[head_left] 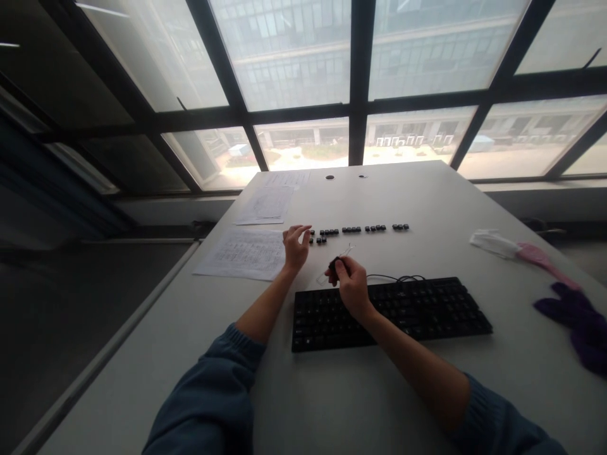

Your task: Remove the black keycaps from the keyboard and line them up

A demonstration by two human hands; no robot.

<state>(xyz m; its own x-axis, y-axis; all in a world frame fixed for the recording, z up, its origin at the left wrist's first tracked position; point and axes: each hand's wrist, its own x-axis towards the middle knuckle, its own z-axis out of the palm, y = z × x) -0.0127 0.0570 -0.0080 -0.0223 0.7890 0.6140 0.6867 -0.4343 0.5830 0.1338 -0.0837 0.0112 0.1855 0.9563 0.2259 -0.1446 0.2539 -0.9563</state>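
Watching, I judge the keycaps (349, 229), at twelve o'clock of the keyboard (436, 306), light, stiff, best pinched by their sides; left hand (296, 251) has fingers slightly apart, seemingly empty, right hand (353, 284) grips a black piece (334, 264).

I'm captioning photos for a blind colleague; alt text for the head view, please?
The right hand holds a small black object near a black keyboard; the left hand is at the left end of small black keys lined up on a white table. Papers lie at left, windows beyond.

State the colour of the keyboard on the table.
Black; the keyboard shows best in the head view.
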